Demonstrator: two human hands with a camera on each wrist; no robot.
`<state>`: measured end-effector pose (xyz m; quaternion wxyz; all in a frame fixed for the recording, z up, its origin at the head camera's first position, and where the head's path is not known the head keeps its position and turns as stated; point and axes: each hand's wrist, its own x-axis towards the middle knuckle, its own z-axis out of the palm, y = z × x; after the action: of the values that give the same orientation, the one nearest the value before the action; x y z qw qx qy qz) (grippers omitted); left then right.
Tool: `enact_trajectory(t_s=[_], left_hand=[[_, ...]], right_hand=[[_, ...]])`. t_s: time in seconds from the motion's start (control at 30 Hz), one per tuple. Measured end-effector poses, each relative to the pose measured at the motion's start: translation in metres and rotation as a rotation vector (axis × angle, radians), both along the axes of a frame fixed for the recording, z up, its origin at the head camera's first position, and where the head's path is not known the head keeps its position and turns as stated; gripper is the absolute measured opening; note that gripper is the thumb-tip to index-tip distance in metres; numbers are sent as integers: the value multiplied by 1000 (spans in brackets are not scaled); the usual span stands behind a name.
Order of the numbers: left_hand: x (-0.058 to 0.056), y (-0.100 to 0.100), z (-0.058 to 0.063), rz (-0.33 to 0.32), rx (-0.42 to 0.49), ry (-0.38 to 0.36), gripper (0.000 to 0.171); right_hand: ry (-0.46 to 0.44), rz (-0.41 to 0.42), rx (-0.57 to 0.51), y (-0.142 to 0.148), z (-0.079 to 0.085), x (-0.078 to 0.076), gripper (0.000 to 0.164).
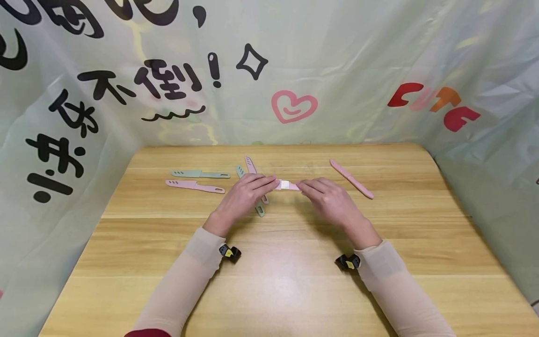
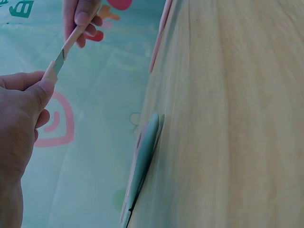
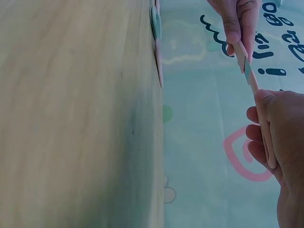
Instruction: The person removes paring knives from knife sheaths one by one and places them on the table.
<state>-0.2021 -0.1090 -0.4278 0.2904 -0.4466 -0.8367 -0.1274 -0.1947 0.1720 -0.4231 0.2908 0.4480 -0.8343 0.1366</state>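
Observation:
A small knife with a pink handle [image 3: 267, 133] and a pink sheath [image 2: 51, 71] is held level above the table between both hands. A short stretch of bare blade [image 1: 285, 184] shows between sheath and handle. My left hand [image 1: 248, 194] pinches the sheath between thumb and fingers; my right hand [image 1: 330, 201] grips the handle with curled fingers. Below the left hand, a green knife [image 1: 260, 209] and a pink knife [image 1: 250, 164] lie crossed on the table, partly covered from the head camera.
On the wooden table [image 1: 286, 281], a green sheathed knife [image 1: 214, 175] and a pink one [image 1: 208, 188] lie at the left. Another pink knife [image 1: 353, 180] lies slanted at the right. A printed cloth [image 1: 337, 56] hangs behind the table.

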Motion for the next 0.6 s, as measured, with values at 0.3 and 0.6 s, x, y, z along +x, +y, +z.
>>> enact_trajectory(t_s=[0.3,0.6], left_hand=[[-1,-2,3,16,-5,-2,42],[-2,-6,3,39,-19,-1,44]], right_hand=[[-27,7,-26,2,0,-2,31],[-88,-9,-60,6,3,-2,32]])
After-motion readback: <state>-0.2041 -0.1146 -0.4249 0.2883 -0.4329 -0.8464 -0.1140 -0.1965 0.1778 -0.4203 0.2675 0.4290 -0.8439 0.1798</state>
